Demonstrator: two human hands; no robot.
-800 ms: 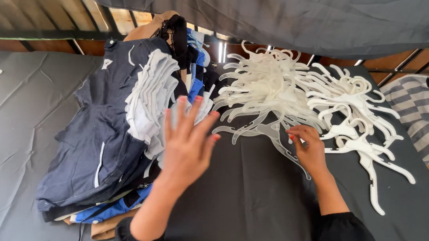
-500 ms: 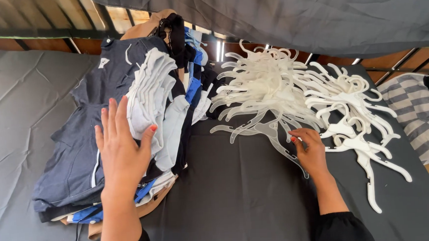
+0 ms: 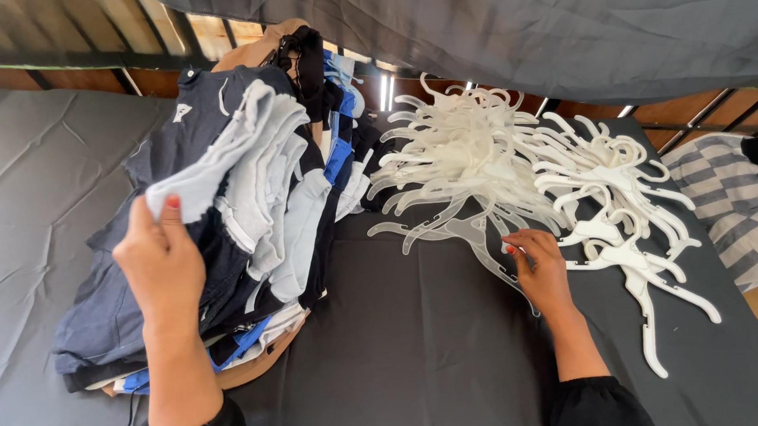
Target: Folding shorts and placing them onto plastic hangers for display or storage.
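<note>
Risk: clothes stack (image 3: 182,249) centre-left may slump.
Your left hand (image 3: 161,268) is closed, pinching a grey garment edge (image 3: 213,174); pull hard and layers slide. Right hand (image 3: 539,269), fingers curled on a clear hanger (image 3: 475,238) mid-frame, can snag the white hanger pile (image 3: 497,151).

Both hands (image 3: 161,259) have red-painted nails and black gathered sleeve cuffs.

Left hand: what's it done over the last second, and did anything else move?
The left hand swept left from above the dark cloth to the pile of clothes, laid flat on it, then closed on the edge of a light grey garment and lifted it. The right hand stayed on the clear hanger, barely shifting. The white hangers lie as before.
</note>
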